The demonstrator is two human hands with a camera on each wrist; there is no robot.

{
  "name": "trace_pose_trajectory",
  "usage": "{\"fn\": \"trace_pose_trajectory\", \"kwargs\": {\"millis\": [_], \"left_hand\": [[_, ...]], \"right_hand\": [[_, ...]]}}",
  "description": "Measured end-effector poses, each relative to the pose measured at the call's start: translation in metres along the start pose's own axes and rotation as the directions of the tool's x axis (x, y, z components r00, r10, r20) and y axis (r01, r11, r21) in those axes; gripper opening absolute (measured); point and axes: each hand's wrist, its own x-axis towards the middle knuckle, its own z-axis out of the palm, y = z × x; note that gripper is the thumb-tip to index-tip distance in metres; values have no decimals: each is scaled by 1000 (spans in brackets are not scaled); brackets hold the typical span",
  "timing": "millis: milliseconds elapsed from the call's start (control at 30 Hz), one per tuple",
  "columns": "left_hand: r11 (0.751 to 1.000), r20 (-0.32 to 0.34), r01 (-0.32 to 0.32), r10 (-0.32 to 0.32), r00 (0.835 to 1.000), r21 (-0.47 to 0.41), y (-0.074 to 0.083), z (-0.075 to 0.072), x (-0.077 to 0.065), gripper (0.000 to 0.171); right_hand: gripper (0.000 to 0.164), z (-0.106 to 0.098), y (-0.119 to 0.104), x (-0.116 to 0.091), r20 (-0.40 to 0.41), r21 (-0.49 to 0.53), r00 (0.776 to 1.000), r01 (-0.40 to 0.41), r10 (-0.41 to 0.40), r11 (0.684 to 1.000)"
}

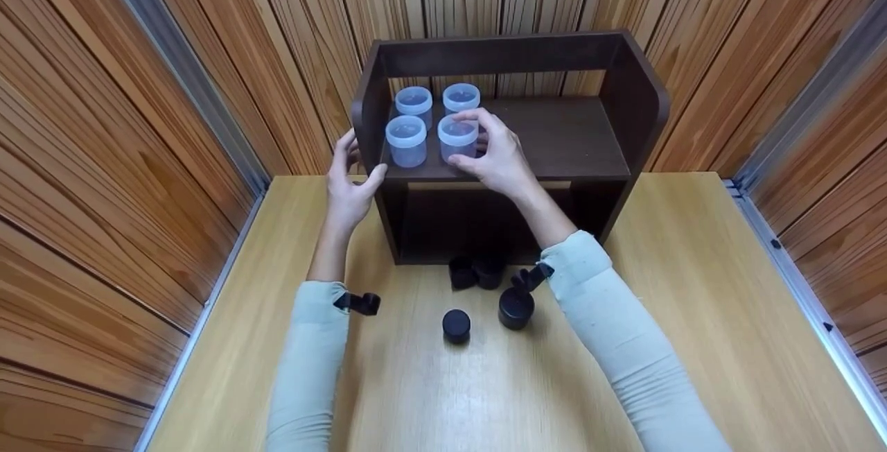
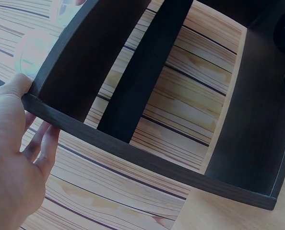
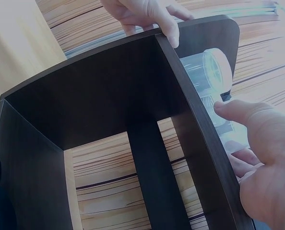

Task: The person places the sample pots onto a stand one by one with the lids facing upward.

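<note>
Translucent plastic: pinching a jar (image 1: 454, 149) in right hand (image 1: 502, 159), gripping shelf (image 1: 547, 129) with left hand (image 1: 350, 192). Seemingly aligning; probably calls for gentle release.

The shelf (image 1: 502, 53) stands before you on the table (image 1: 665, 265), the wall (image 1: 464, 1) behind it. Left on the shelf's upper board (image 1: 554, 133) you have four jars (image 1: 407, 147), two in front, two behind. Your left hand (image 1: 352, 185) is at the shelf's left side, your right hand (image 1: 500, 154) at the front-right jar (image 1: 454, 149). Four containers (image 1: 516, 310) sit before the shelf, two just beside its front.
</note>
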Motion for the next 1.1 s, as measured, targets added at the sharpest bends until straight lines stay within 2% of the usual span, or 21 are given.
{"fn": "trace_pose_trajectory", "kwargs": {"millis": [367,700,1100], "left_hand": [[1000,4,-10,10,1000,-11,1,0,-1,67],[999,-10,-44,44,999,18,-3,1,1,68],[1000,-4,-11,11,1000,14,0,0,0,68]], "right_hand": [[61,-1,3,-1,-16,-13,1000,-20,20,1000],[64,-3,0,-3,-33,-9,999,-26,26,1000],[75,-22,-1,-24,-19,61,999,-25,27,998]]}}
